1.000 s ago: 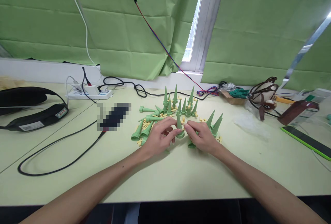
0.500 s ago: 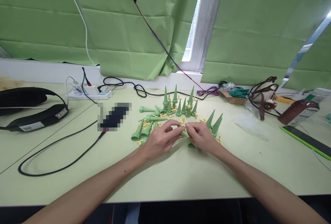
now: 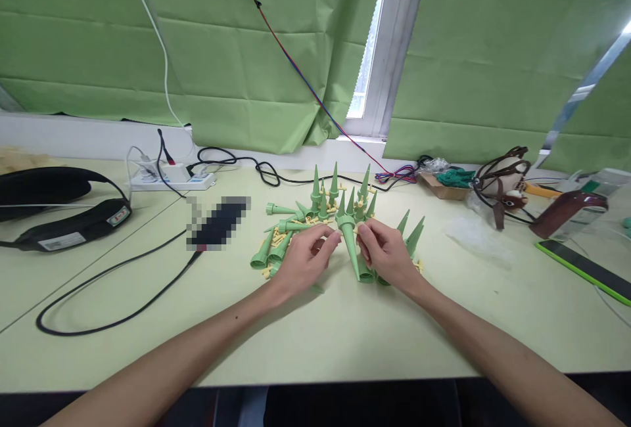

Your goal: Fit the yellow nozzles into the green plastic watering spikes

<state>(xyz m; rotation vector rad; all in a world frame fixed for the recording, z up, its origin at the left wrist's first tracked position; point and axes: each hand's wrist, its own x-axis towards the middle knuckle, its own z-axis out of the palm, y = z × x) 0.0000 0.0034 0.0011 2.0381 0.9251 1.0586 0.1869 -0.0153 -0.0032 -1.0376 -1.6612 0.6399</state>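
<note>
A green plastic cone (image 3: 350, 241) is held between my two hands, wide end up and tip pointing down toward me. My left hand (image 3: 302, 260) pinches at its left side near the wide end. My right hand (image 3: 387, 254) is closed on its right side. Behind them several green cones (image 3: 340, 200) stand upright on the table. More cones lie on their sides in a heap (image 3: 276, 240) to the left, mixed with small yellow pegs (image 3: 280, 236). Two tilted cones (image 3: 411, 233) stand just right of my right hand.
A black cable (image 3: 113, 295) loops across the left of the pale green table (image 3: 345, 335). A white power strip (image 3: 170, 177) and a black curved device (image 3: 59, 217) lie at the left. A brown bag (image 3: 505, 184), a phone with a green edge (image 3: 586, 269) and clutter sit at the right.
The cone stood upright between my hands, then lay tipped sideways, and is now turned over with its wide end up. Both hands rose slightly with it.
</note>
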